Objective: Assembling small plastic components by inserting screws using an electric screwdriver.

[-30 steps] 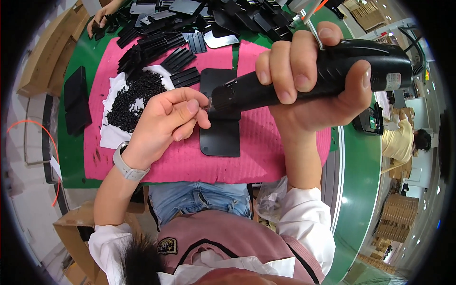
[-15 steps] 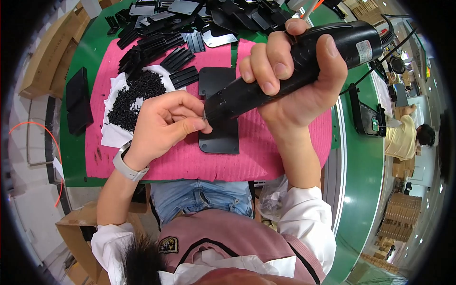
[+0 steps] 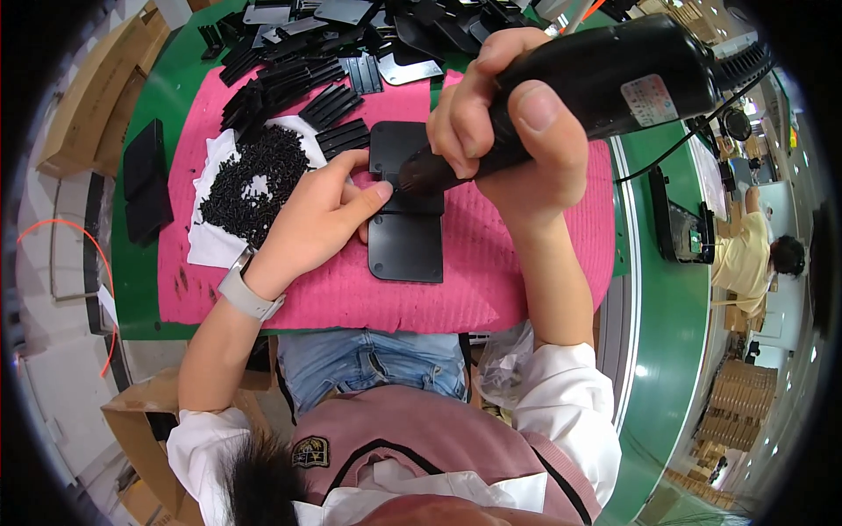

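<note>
Green tabletop (image 3: 653, 351) carries a pink mat (image 3: 491, 280) where both hands work over a flat black plate (image 3: 405, 245). On that plate the right hand (image 3: 513, 131) is clenched around the body of a black electric screwdriver (image 3: 605, 83), fingers wrapped over the top and thumb pressed on its near side; the tool slants down to the left so that its dark tip meets the upper part of the plate. At the tip, the left hand (image 3: 320, 215) lies with its thumb and forefinger pinched close beside it, touching the plate's left edge; whether a screw sits between those fingertips is too small to tell. A pale watch (image 3: 248, 294) circles the left wrist. Just left of that hand, a heap of small black screws (image 3: 254, 180) rests on a white sheet (image 3: 210, 245) laid on the mat. Beyond the plate, toward the far edge, lie rows of black ribbed parts (image 3: 329, 110) and more dark plates (image 3: 351, 13), loosely piled. Off the mat's left side, two black blocks (image 3: 145, 180) sit on the green surface, and cardboard boxes (image 3: 83, 96) stand further left. A black cable (image 3: 680, 145) trails from the tool to the right, where another person in a yellow top (image 3: 745, 259) is seated well apart.
</note>
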Tool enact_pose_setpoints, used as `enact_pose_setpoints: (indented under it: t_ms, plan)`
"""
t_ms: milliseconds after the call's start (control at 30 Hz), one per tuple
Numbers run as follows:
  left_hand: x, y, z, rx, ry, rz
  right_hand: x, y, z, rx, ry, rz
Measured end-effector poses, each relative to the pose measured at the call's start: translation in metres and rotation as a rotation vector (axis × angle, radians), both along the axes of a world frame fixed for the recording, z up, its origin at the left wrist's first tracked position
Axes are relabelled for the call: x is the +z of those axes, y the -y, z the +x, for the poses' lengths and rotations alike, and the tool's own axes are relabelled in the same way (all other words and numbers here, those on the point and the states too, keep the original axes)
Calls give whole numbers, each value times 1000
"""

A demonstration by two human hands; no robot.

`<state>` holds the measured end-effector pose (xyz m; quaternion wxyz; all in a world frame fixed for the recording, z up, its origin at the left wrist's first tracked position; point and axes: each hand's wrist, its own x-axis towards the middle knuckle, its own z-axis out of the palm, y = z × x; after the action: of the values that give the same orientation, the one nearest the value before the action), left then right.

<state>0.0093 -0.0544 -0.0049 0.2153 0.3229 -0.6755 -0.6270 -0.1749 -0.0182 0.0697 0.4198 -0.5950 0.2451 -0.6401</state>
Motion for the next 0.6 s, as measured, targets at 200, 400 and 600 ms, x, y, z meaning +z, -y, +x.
enact_pose_setpoints:
  t_ms: [200, 400, 600]
  plan:
    - [-8, -3, -7, 18, -56, 128, 11, 1, 17, -40, -137, 121]
    - [-5, -4, -8, 7, -47, 142, 10, 7, 16, 14, -154, 85]
    - [-6, -4, -8, 20, -9, 101, 14, 7, 16, -42, 26, 13]
